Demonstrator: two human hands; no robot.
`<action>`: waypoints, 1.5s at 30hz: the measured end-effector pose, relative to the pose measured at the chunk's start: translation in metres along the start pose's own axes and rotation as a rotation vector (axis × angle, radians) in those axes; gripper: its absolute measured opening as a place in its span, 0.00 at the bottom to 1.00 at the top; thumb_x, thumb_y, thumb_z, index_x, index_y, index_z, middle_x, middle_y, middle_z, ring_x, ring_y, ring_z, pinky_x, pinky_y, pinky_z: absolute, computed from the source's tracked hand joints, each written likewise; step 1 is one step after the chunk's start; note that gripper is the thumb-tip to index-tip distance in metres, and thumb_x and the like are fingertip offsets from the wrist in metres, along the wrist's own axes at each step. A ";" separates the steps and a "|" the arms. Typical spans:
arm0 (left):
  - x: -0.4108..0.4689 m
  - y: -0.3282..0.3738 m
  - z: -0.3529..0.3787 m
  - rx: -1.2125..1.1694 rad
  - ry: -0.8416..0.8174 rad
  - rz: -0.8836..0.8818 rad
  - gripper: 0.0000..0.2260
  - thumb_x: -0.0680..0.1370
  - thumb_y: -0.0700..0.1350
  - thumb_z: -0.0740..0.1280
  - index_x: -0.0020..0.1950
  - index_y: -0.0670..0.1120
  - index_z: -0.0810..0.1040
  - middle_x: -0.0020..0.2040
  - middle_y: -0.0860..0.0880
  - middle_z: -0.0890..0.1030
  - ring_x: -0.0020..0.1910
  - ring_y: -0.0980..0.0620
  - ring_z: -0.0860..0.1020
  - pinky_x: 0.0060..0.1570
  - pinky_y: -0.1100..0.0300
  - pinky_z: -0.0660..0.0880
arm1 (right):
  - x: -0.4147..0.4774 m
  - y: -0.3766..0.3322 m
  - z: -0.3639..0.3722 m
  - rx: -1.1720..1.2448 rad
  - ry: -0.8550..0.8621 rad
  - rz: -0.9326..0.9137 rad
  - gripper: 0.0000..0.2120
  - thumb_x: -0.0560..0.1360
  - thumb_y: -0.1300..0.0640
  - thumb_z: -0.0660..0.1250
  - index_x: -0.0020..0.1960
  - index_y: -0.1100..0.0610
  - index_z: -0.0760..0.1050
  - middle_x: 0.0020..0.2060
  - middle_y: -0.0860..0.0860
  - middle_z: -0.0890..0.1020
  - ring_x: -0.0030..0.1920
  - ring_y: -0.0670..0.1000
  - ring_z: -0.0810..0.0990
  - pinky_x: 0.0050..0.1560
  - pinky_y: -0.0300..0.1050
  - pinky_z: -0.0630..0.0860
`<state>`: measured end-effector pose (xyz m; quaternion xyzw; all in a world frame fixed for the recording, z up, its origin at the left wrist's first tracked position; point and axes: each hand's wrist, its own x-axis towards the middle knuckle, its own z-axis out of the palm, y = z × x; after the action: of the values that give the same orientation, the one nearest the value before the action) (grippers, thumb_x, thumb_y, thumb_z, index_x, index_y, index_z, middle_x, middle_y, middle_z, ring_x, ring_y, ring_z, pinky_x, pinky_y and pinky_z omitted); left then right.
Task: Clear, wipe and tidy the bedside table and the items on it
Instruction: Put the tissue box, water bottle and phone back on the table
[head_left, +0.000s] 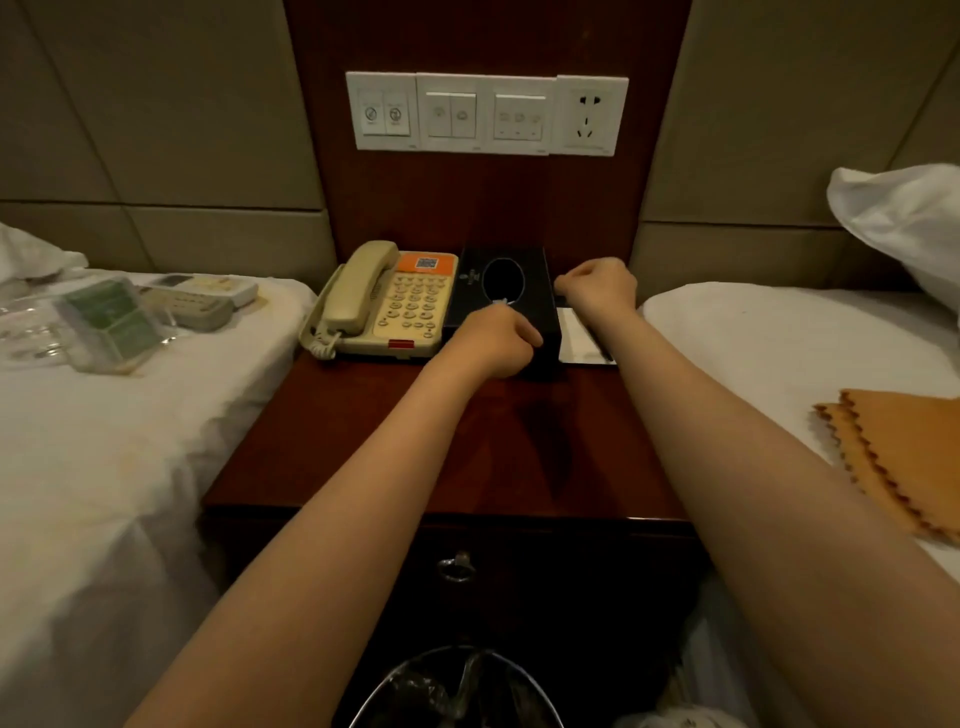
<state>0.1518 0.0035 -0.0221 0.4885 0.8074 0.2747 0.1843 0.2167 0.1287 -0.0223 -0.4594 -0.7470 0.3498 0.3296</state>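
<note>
Bin (396, 673) lined with plastic | tissue box (467, 309): tissue tip (501, 302) pinched by left hand (493, 339) | right hand (597, 286) curled at box edge, grip unclear

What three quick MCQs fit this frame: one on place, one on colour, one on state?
1. Where does the orange cloth lie?
A. on the bedside table
B. on the right-hand bed
C. in the bin

2. What colour is the tissue box?
A. black
B. white
C. green

3. How is the telephone handset?
A. resting on its cradle
B. lifted to one side
C. dangling by its cord

Key: 1 B, the cloth lies flat on the white sheet at the right edge. 2 A, the box is black, with an oval opening on top. 3 A, the handset sits along the phone's left side.
</note>
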 end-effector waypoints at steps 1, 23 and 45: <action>-0.005 -0.003 -0.006 -0.015 0.035 -0.002 0.14 0.78 0.37 0.60 0.57 0.49 0.80 0.61 0.45 0.78 0.57 0.47 0.76 0.45 0.62 0.70 | -0.005 -0.007 0.001 0.038 -0.011 -0.007 0.07 0.75 0.57 0.67 0.47 0.61 0.80 0.47 0.56 0.81 0.50 0.54 0.79 0.51 0.44 0.74; -0.139 -0.143 -0.131 -0.036 0.505 -0.381 0.15 0.75 0.37 0.62 0.59 0.46 0.80 0.59 0.45 0.80 0.58 0.47 0.76 0.50 0.60 0.71 | -0.136 -0.140 0.147 0.308 -0.578 -0.030 0.08 0.72 0.66 0.66 0.34 0.60 0.74 0.28 0.55 0.75 0.28 0.51 0.74 0.30 0.41 0.71; -0.267 -0.283 -0.232 0.203 0.779 -0.749 0.22 0.76 0.43 0.65 0.69 0.41 0.68 0.64 0.38 0.73 0.63 0.39 0.72 0.59 0.53 0.70 | -0.285 -0.246 0.287 0.468 -1.081 0.129 0.12 0.74 0.65 0.66 0.56 0.67 0.70 0.40 0.60 0.79 0.33 0.51 0.77 0.34 0.41 0.79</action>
<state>-0.0525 -0.4008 -0.0097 0.0451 0.9571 0.2713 -0.0911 -0.0266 -0.2780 -0.0223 -0.1756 -0.6824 0.7090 -0.0272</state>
